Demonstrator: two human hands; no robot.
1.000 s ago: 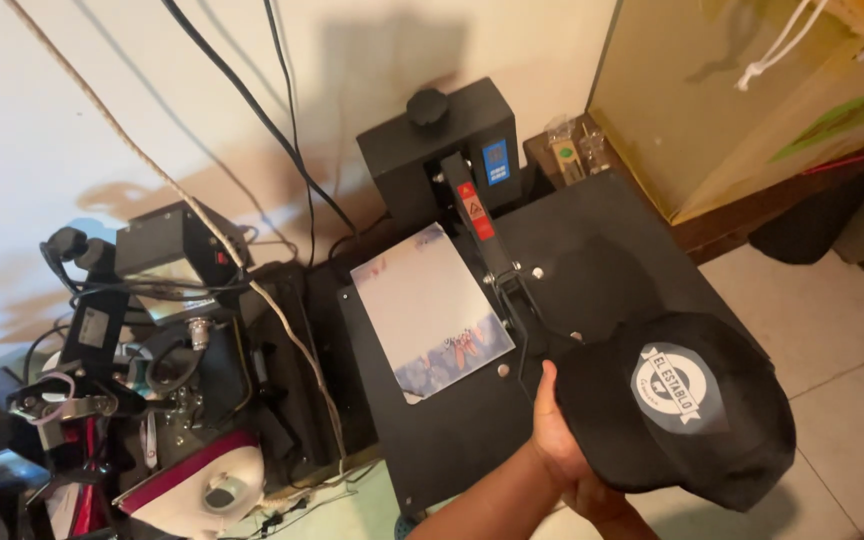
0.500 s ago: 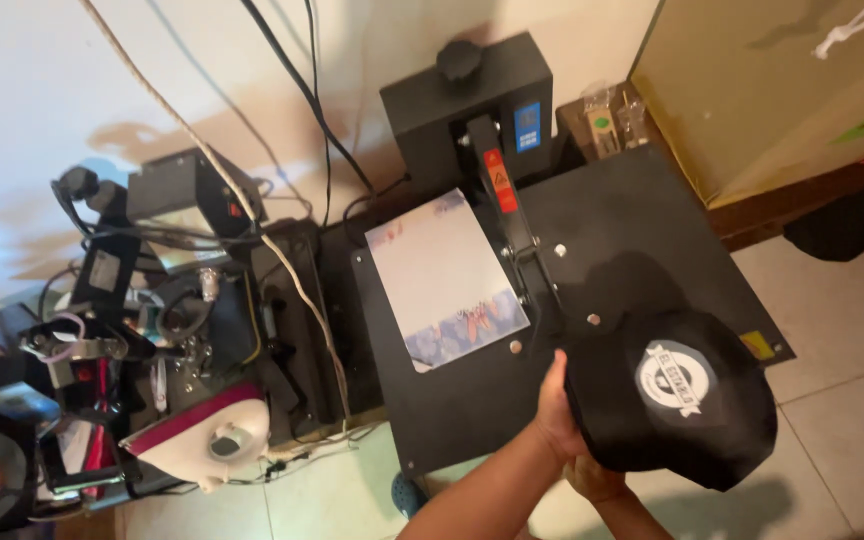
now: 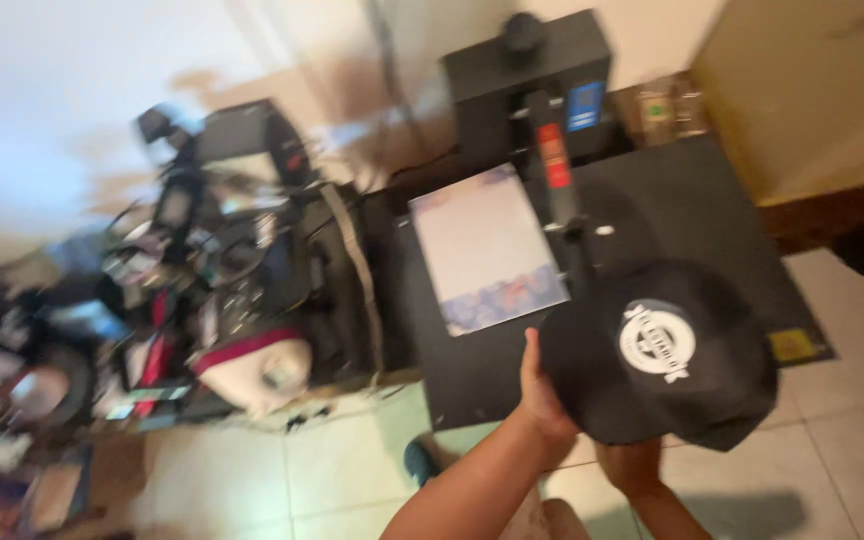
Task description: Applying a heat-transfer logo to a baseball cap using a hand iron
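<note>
Pale floor tiles (image 3: 352, 470) lie right below you, and over them you hold a black fabric cap with a round white printed emblem (image 3: 667, 350) on its front. Your left hand (image 3: 542, 395) grips the cap's left edge, fingers curled behind the cloth and thumb on the outside. Your right hand (image 3: 632, 462) comes up from beneath, mostly hidden by the cap; whether its fingers are clenched on the fabric cannot be told.

Just beyond, the cap hangs over the near corner of a flat black heat press (image 3: 652, 215) that sits low by the floor. On the press's lower plate, left of its black arm with the red grip (image 3: 552, 165), lies a white rectangular sheet with a coloured print along its near edge (image 3: 482, 245). At the far end stands the press's black control box with a small blue display (image 3: 537, 65).

Farther left, blurred, a heap of dark machine parts and cables (image 3: 212, 250) leans near the white wall (image 3: 62, 110).
</note>
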